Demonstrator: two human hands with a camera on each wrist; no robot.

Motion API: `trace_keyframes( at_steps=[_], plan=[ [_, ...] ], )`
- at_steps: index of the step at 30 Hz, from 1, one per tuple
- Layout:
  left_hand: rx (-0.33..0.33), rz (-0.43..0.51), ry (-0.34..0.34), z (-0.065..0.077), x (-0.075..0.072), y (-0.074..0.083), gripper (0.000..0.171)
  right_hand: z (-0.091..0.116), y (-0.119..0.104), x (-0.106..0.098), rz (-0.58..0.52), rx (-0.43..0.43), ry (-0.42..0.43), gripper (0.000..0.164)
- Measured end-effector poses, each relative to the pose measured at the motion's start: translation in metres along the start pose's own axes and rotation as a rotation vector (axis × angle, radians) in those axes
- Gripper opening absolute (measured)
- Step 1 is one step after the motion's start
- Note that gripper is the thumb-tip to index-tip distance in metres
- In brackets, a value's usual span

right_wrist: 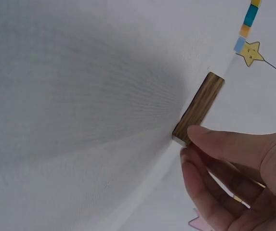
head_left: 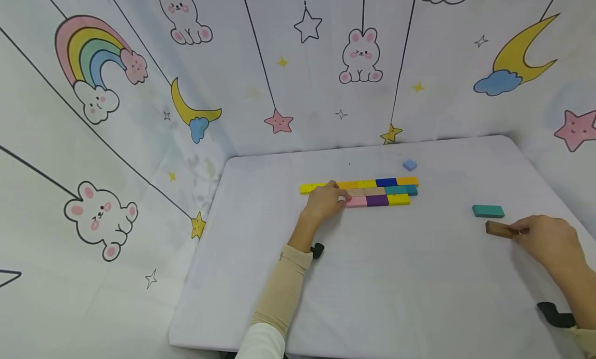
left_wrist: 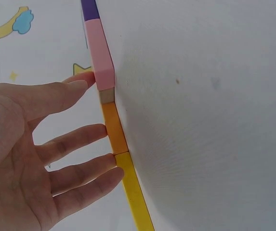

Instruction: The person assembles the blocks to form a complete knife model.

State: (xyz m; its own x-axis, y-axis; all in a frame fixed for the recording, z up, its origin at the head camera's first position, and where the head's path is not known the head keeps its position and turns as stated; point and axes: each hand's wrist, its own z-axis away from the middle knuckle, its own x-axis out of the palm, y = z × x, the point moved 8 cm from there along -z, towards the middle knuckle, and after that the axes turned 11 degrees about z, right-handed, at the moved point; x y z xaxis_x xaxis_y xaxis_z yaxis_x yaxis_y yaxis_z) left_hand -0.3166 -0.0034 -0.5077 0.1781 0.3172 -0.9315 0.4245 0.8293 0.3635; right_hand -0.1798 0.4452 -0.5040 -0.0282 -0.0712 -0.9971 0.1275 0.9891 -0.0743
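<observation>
In the head view, three touching rows of coloured blocks lie on the white table. My left hand (head_left: 324,201) rests at their left end. Its thumb and forefinger touch the end of the front row's pink block (left_wrist: 100,53); other fingers, fairly straight, touch an orange block (left_wrist: 114,127) and a yellow block (left_wrist: 137,192) in the left wrist view. At the right, my right hand (head_left: 549,242) pinches one end of a dark brown wooden block (right_wrist: 199,106) between thumb and fingers. Just behind it lies a green block (head_left: 488,211), apart from the hand.
A small light blue block (head_left: 410,164) sits behind the rows. The front row also has a purple block (head_left: 376,200) and a yellow one. White cloth printed with rabbits and stars hangs along the table's (head_left: 396,297) back and left.
</observation>
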Motion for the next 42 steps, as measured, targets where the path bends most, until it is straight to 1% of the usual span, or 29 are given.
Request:
trace_keyframes(
  at_steps=[7,14,21,27,34,42],
  plan=[
    [-0.007,0.011,-0.003,0.001,0.001,-0.002,0.026,0.0,-0.003,0.002,0.002,0.009,-0.007,0.022],
    [0.0,0.005,0.007,0.0,0.001,-0.003,0.026,-0.002,-0.011,0.0,0.002,-0.021,-0.012,0.019],
    [0.004,-0.005,0.007,0.001,-0.001,-0.001,0.025,-0.002,-0.02,0.001,-0.035,-0.022,-0.028,0.021],
    [-0.003,0.007,0.0,0.001,-0.001,-0.001,0.026,-0.004,-0.03,0.001,-0.034,-0.075,-0.007,0.02],
    [0.016,-0.016,0.004,0.0,-0.001,0.0,0.025,-0.007,-0.043,0.002,-0.039,-0.114,-0.011,0.02],
    [0.006,-0.012,-0.001,-0.001,0.001,-0.001,0.026,-0.01,-0.058,0.001,-0.05,-0.185,-0.002,0.021]
  ],
)
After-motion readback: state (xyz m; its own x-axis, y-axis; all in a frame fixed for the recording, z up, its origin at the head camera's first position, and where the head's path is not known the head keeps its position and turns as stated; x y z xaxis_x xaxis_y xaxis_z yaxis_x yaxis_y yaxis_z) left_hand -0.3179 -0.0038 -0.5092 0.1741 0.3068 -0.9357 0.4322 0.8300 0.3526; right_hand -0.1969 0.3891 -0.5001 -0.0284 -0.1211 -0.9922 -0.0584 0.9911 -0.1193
